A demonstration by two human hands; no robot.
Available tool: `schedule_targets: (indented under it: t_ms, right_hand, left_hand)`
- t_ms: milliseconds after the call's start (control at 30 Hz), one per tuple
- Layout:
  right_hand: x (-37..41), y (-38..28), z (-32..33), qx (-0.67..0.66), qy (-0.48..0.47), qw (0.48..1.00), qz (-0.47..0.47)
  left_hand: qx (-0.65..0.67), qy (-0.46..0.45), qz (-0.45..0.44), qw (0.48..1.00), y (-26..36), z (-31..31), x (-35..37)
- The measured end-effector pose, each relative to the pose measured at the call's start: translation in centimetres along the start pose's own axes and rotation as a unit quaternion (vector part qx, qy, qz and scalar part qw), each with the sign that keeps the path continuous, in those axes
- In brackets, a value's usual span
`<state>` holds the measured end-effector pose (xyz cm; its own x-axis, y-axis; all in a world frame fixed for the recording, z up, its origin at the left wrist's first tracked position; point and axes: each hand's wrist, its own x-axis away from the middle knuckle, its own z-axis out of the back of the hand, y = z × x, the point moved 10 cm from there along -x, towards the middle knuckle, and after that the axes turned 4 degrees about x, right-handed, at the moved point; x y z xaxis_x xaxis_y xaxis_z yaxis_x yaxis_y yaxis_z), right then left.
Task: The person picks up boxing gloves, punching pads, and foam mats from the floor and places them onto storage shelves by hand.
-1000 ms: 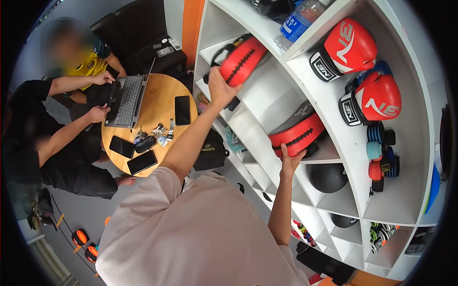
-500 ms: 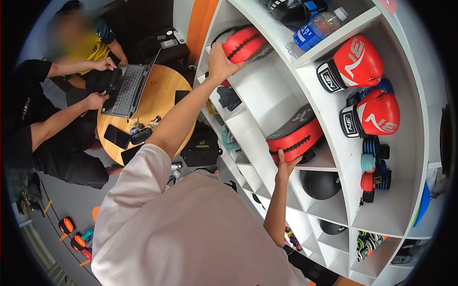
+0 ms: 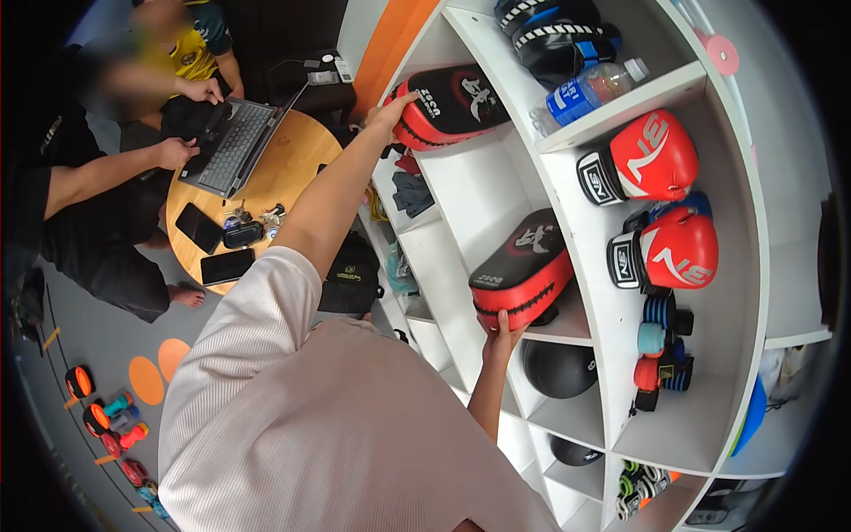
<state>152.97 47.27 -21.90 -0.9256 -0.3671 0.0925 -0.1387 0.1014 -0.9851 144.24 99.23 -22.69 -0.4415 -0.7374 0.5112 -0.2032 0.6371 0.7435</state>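
Note:
A red-and-black kick pad (image 3: 456,106) lies in the upper shelf compartment, its printed black face turned up. My left hand (image 3: 394,111) is closed on its near red end. In the compartment below, a matching kick pad (image 3: 523,266) rests with its black face up and its stitched red side toward me. My right hand (image 3: 503,335) grips the near end of that pad, thumb against the red side and the other fingers hidden beneath. Under it, a black ball (image 3: 560,368) sits in a compartment.
Red boxing gloves (image 3: 654,158), rolled hand wraps (image 3: 660,337) and a water bottle (image 3: 585,93) occupy the white shelf (image 3: 612,372). Left, two people sit by a round table (image 3: 297,146) with a laptop (image 3: 235,146) and phones. Dumbbells (image 3: 133,434) line the floor.
The upper pad has turned from tilted, red side showing, to lying with its black face visible, my left hand still on it. The lower pad has turned slightly. My view has shifted.

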Motion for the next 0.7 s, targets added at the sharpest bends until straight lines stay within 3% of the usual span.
schedule_targets:
  t_ms: [67,167,233,300,400,500,700]
  right_hand:
    - [-0.3,-0.1,-1.4,-0.129,-0.091,0.987,-0.016]
    - [-0.7,-0.8,-3.9,-0.217,-0.125,0.966,-0.065]
    - [-1.2,-0.6,-5.4,-0.216,-0.136,0.965,-0.065]
    - [-2.2,-1.9,-6.9,-0.005,-0.128,0.991,0.045]
    - [-4.7,-2.9,-9.7,0.079,-0.121,0.985,0.097]
    - [-4.5,-4.0,-12.6,0.011,-0.113,0.992,0.062]
    - [-3.5,-0.1,-10.9,-0.122,-0.11,0.986,0.008]
  left_hand:
    - [-0.022,0.023,0.004,0.999,-0.6,0.8,-0.3]
    - [-0.009,0.016,-0.006,1.0,-1.5,1.2,-0.3]
    - [-0.021,0.016,-0.004,1.0,-1.9,1.5,0.0]
    - [-0.032,0.016,-0.007,0.999,-1.6,1.6,0.2]
    - [-0.047,0.046,-0.026,0.997,-2.0,2.0,-0.5]
    - [-0.08,0.035,-0.03,0.996,-1.3,1.2,0.6]
    - [-0.198,0.047,-0.106,0.973,-1.1,-0.2,-1.8]
